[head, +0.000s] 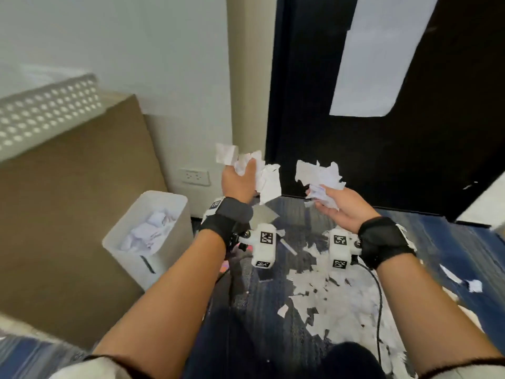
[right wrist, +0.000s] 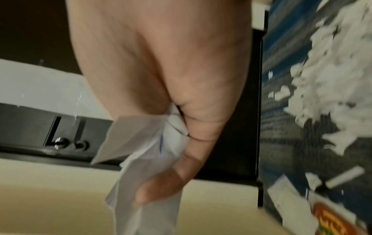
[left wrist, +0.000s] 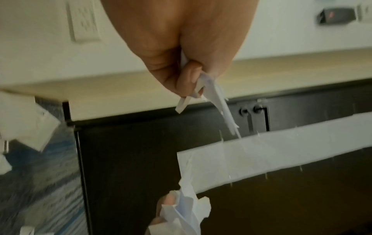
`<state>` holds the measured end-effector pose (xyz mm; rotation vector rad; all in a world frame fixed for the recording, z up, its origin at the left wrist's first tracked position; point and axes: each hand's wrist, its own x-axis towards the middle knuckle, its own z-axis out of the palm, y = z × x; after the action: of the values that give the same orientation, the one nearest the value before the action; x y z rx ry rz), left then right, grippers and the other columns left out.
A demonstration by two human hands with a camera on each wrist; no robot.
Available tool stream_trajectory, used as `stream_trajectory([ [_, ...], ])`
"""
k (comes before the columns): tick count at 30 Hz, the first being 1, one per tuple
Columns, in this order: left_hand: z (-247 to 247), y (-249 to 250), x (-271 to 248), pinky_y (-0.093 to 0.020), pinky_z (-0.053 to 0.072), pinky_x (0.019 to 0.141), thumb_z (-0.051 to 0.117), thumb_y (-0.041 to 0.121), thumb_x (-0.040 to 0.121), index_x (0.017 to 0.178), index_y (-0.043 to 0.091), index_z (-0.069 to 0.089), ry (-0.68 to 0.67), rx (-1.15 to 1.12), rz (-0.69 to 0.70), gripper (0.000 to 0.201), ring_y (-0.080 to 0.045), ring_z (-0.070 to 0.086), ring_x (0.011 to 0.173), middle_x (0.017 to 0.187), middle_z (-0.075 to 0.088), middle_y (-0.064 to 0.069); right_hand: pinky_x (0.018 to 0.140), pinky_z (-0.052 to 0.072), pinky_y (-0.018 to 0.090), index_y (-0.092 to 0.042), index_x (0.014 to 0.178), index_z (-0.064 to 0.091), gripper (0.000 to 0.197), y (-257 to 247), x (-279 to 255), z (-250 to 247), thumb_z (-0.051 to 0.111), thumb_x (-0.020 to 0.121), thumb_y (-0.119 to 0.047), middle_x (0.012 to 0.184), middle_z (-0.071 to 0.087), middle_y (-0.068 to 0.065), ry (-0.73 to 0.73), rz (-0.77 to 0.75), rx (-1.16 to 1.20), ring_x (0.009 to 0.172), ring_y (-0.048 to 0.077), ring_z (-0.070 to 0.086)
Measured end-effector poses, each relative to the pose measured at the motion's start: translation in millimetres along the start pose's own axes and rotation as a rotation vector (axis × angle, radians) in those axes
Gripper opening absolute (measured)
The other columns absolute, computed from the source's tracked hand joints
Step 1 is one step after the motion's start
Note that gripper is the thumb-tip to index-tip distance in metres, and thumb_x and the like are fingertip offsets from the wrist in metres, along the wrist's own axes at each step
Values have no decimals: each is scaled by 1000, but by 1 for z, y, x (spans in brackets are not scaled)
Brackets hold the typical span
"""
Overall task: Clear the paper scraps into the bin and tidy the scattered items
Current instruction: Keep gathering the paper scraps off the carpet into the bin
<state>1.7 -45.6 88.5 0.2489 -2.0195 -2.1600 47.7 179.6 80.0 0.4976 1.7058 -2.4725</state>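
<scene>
Nearest you: loose paper scraps [head: 341,294] strewn thick across carpet [head: 451,242] below wrists. Light, limp, flutter easily; rake together and bunch, don't pinch singly.

Left hand [head: 239,181] curls round crumpled wad [head: 266,176], torn edges hanging free. Right hand [head: 341,205] cups second wad [head: 322,177], thumb pressed over it. Both raised off floor.

Bin [head: 149,231] to your left, partly filled, apart from both hands. Trailing pieces probably drop mid-carry, though blur hides grip. Squeeze tighter; release low over rim.
</scene>
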Motion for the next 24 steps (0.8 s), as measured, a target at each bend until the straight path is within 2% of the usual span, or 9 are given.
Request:
stream_trajectory([
  [2,-50,2,19,-47,59,76,65,47,79,102,16,57,86,17,-17,39,-27,66,92,99,66,-9,60,57,21,-2,125,57,25,9,15,46,50,101,-9,107,71,12,-39,20,11,75,12,72],
  [4,-94,-1,32,-36,58,61,64,37,87,106,9,59,158,32,-15,35,-28,67,92,101,66,-12,60,57,22,1,130,54,31,24,31,88,53,100,-9,122,66,17,-102,42,-12,78,14,72],
  [6,-137,-10,46,-34,56,56,64,32,89,95,9,60,244,65,-28,24,-33,68,90,98,67,-16,62,57,24,3,134,52,37,41,43,132,55,99,-11,130,61,18,-168,77,-57,87,17,71],
  [9,-188,-31,59,-44,59,74,61,31,92,100,4,58,319,162,-90,28,-34,66,92,96,65,-18,59,58,25,5,131,51,34,69,54,193,53,100,-10,112,68,15,-243,138,-94,80,16,72],
  [11,-213,-47,69,-47,59,75,56,31,95,103,-1,60,319,235,-122,33,-37,67,90,95,66,-22,58,57,25,3,128,52,30,89,59,226,51,101,-10,106,68,14,-312,186,-133,75,15,72],
  [14,-244,-66,82,-36,53,67,48,30,99,95,-2,62,298,413,-162,35,-38,66,85,91,66,-22,58,58,26,-2,126,53,25,123,68,263,48,102,-8,105,68,13,-402,247,-209,77,18,71],
  [19,-275,-87,99,-32,42,77,43,34,102,113,-3,60,189,708,-100,42,-39,60,102,108,66,-23,59,59,32,0,131,50,31,165,92,301,49,100,-6,121,63,22,-401,279,-358,84,26,69],
  [22,-280,-91,107,-34,44,81,45,30,102,118,-3,59,139,811,-71,39,-41,60,103,109,66,-25,79,56,37,-10,126,55,31,178,108,316,53,95,-10,121,64,12,-400,22,-813,100,28,64],
  [24,-282,-95,113,-38,47,89,46,25,101,123,1,59,83,885,-81,35,-41,60,107,113,65,-24,75,42,22,-11,119,61,28,180,114,322,55,92,-12,107,61,1,-423,-166,-1142,96,18,56],
])
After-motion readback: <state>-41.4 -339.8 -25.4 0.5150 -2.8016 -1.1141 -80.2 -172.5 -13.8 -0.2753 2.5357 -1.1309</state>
